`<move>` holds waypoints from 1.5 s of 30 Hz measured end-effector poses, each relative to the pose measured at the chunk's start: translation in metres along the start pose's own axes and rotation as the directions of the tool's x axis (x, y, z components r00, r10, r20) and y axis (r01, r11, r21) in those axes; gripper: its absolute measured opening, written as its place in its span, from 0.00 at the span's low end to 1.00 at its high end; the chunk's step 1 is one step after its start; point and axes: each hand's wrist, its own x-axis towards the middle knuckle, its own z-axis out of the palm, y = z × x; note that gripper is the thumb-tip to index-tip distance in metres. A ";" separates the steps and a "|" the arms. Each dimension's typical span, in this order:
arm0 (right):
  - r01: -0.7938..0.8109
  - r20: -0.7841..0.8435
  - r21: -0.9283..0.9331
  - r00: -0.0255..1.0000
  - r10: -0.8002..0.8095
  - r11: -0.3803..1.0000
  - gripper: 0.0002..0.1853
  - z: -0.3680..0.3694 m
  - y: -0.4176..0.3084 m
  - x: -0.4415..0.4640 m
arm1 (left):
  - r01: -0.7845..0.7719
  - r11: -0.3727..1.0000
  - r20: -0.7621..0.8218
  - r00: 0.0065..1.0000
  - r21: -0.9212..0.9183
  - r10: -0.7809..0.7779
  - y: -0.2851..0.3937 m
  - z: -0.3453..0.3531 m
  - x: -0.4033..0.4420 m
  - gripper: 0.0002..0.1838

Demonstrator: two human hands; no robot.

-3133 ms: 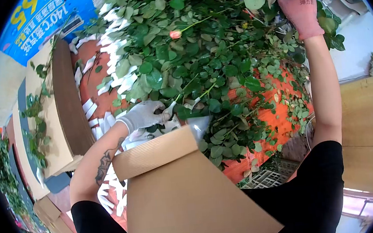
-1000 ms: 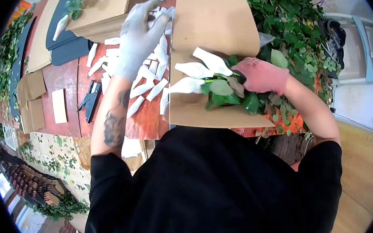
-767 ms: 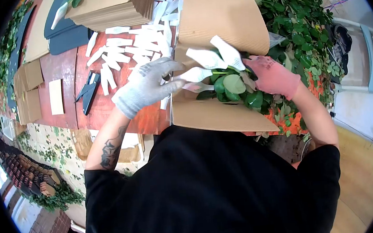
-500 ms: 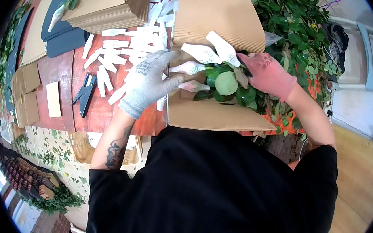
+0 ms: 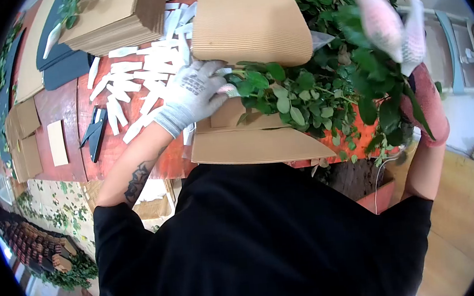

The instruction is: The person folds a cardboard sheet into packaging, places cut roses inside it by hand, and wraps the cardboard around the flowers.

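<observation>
My left hand (image 5: pixel 194 92), in a grey-white glove, curls round the top of a net-sleeved rose (image 5: pixel 228 90) at the left edge of the open cardboard wrap (image 5: pixel 259 145); leafy stems run right from there across the cardboard. At the right, my right hand (image 5: pixel 425 103), in a pink glove, is closed on rose stems held up over the table's edge. Two of their sleeved heads, pinkish in white net (image 5: pixel 379 20), point upward, with green leaves hanging below. The upper flap of corrugated cardboard (image 5: pixel 249 25) lies folded back above my left hand.
White net sleeves (image 5: pixel 124 79) lie scattered on the red table (image 5: pixel 64 109). A black stapler (image 5: pixel 97 139) and a small cream card (image 5: pixel 57 143) are at the left. A cardboard stack (image 5: pixel 119 23) stands behind. Heaped foliage (image 5: pixel 331 4) fills the back right, beside a white rack (image 5: pixel 449 73).
My right hand has swung right and lifted its sleeved roses off the cardboard. My left hand has closed in on a rose head at the cardboard's edge, where leafy stems now show.
</observation>
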 end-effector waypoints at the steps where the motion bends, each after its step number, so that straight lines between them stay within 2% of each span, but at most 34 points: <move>1: -0.017 0.000 0.000 1.000 0.017 1.000 0.24 0.005 -0.009 -0.001 | -0.015 1.000 0.007 1.000 -0.005 0.015 -0.001 0.002 0.002 0.16; 3: 0.097 0.173 0.062 0.979 -0.107 0.993 0.27 0.026 -0.041 0.010 | -0.053 0.999 -0.065 0.997 -0.012 0.052 -0.006 0.006 0.002 0.16; 4: 0.171 0.238 0.142 0.950 -0.202 0.975 0.26 0.048 -0.051 0.017 | -0.018 0.995 -0.044 0.999 -0.096 0.013 -0.010 0.009 0.002 0.15; 5: 0.243 0.292 0.226 0.907 -0.304 0.943 0.25 0.076 -0.056 0.023 | -0.062 0.984 -0.182 0.983 -0.166 0.031 -0.009 0.010 -0.002 0.13; 7: 0.253 0.450 0.327 0.805 -0.386 0.910 0.22 0.118 -0.064 0.035 | -0.033 0.969 -0.230 0.973 -0.243 -0.025 -0.012 0.001 -0.014 0.13; 8: 0.263 0.448 0.333 0.800 -0.398 0.905 0.22 0.136 -0.061 0.035 | 0.042 0.936 -0.245 0.960 -0.348 -0.134 -0.006 -0.009 -0.020 0.13; 9: 0.302 0.422 0.322 0.803 -0.421 0.897 0.21 0.152 -0.056 0.034 | 0.056 0.937 -0.245 0.958 -0.344 -0.147 -0.011 -0.010 -0.027 0.13; 11: 0.356 0.395 0.309 0.796 -0.459 0.882 0.21 0.159 -0.052 0.038 | 0.065 0.826 -0.120 0.980 -0.560 -0.158 -0.021 -0.010 -0.043 0.13; 13: 0.271 0.391 0.375 0.821 -0.416 0.886 0.21 0.149 -0.052 0.040 | 0.042 0.873 -0.175 0.974 -0.486 -0.144 -0.015 -0.017 -0.051 0.13; 14: 0.217 0.436 0.334 0.827 -0.355 0.917 0.22 0.133 -0.055 0.040 | 0.030 0.890 -0.098 0.992 -0.455 -0.083 -0.010 -0.028 -0.049 0.14; 16: 0.171 0.318 0.250 0.915 -0.248 0.953 0.22 0.104 -0.048 0.028 | 0.016 0.932 0.047 0.999 -0.363 0.001 -0.005 -0.036 -0.041 0.18; 17: 0.160 0.274 0.234 0.936 -0.223 0.959 0.23 0.087 -0.040 0.022 | 0.011 0.929 0.046 0.999 -0.370 0.006 -0.003 -0.035 -0.038 0.18; 18: -0.021 0.259 0.264 0.965 -0.050 0.964 0.24 0.067 -0.041 0.016 | -0.059 0.960 0.024 0.997 -0.274 0.068 -0.001 -0.033 -0.033 0.18; 19: -0.031 0.150 0.290 0.989 -0.014 0.956 0.25 0.062 -0.019 0.008 | -0.137 0.975 0.004 0.990 -0.176 0.140 0.002 -0.031 -0.026 0.18; 20: 0.006 0.089 0.202 0.996 -0.024 0.979 0.24 0.041 -0.012 0.005 | -0.176 0.955 0.029 0.982 -0.238 0.188 -0.001 -0.022 -0.023 0.19; 21: -0.086 0.058 0.282 0.996 0.072 0.956 0.24 0.024 -0.004 0.003 | -0.295 0.931 0.013 0.952 -0.215 0.305 -0.009 -0.007 -0.025 0.22; 23: -0.042 -0.180 0.093 0.982 0.058 0.995 0.23 0.000 0.029 -0.006 | -0.273 0.945 0.081 0.953 -0.180 0.291 -0.004 -0.004 -0.024 0.24; 25: -0.013 -0.256 0.021 0.966 0.018 1.000 0.22 -0.025 0.044 -0.005 | -0.312 0.930 0.013 0.947 -0.196 0.321 0.007 -0.019 -0.013 0.23; 26: 0.036 -0.339 -0.145 0.937 -0.084 0.989 0.21 -0.028 0.045 -0.007 | -0.273 0.953 -0.045 0.962 -0.130 0.269 0.013 -0.025 -0.012 0.24; 27: 0.022 -0.345 -0.147 0.936 -0.072 0.989 0.21 -0.028 0.042 -0.009 | -0.224 0.972 -0.132 0.968 -0.072 0.213 0.011 -0.026 -0.010 0.26; 29: 0.112 -0.344 -0.335 0.910 -0.232 0.936 0.21 -0.010 0.030 -0.005 | -0.141 0.990 -0.164 0.977 -0.004 0.139 0.021 -0.031 -0.003 0.27; 30: 0.124 -0.271 -0.302 0.940 -0.209 0.945 0.23 0.003 0.014 -0.002 | -0.075 0.997 -0.061 0.995 0.015 0.076 0.021 -0.023 -0.007 0.27; 31: 0.232 -0.196 -0.347 0.930 -0.312 0.909 0.25 0.022 0.012 -0.001 | -0.013 0.999 -0.021 1.000 -0.031 0.012 0.022 -0.018 -0.006 0.27; 33: 0.286 -0.105 -0.368 0.933 -0.345 0.885 0.24 0.060 -0.013 -0.003 | 0.016 0.998 -0.072 0.997 -0.067 -0.021 0.015 -0.009 -0.013 0.30; 34: 0.292 -0.118 -0.357 0.928 -0.353 0.887 0.24 0.079 -0.020 0.002 | 0.025 0.998 -0.068 0.997 -0.049 -0.028 0.011 -0.009 -0.012 0.30; 35: 0.315 -0.042 -0.597 0.906 -0.420 0.738 0.23 0.100 -0.028 0.006 | 0.066 0.980 -0.031 0.997 -0.189 -0.074 0.009 -0.009 -0.013 0.31; 36: 0.322 0.053 -0.789 0.884 -0.464 0.524 0.22 0.121 -0.035 0.008 | 0.112 0.938 0.008 0.993 -0.328 -0.116 0.008 -0.007 -0.015 0.33; 38: 0.309 0.150 -0.914 0.859 -0.489 0.262 0.21 0.175 -0.037 0.017 | 0.099 0.928 0.031 0.995 -0.359 -0.095 0.003 -0.002 -0.021 0.34; 39: 0.315 0.124 -0.901 0.845 -0.521 0.297 0.21 0.215 -0.029 0.024 | 0.078 0.915 0.052 0.997 -0.397 -0.062 0.002 -0.001 -0.023 0.34; 40: 0.320 0.094 -0.888 0.829 -0.551 0.329 0.21 0.249 -0.023 0.035 | 0.127 0.878 0.062 0.992 -0.461 -0.111 0.004 -0.001 -0.024 0.31; 41: 0.386 0.103 -0.783 0.854 -0.510 0.488 0.20 0.238 -0.037 0.042 | 0.132 0.879 0.060 0.991 -0.458 -0.118 0.001 -0.001 -0.024 0.31; 42: 0.421 0.111 -0.648 0.877 -0.468 0.635 0.19 0.227 -0.051 0.049 | 0.068 0.875 0.024 0.998 -0.479 -0.065 -0.001 0.001 -0.025 0.28; 43: 0.416 0.197 -0.349 0.909 -0.368 0.840 0.17 0.188 -0.075 0.055 | 0.001 0.868 -0.016 1.000 -0.496 -0.011 -0.003 0.003 -0.026 0.26; 45: 0.421 0.160 -0.325 0.907 -0.389 0.847 0.15 0.201 -0.077 0.061 | 0.002 0.868 -0.070 0.997 -0.496 -0.043 0.003 0.002 -0.030 0.22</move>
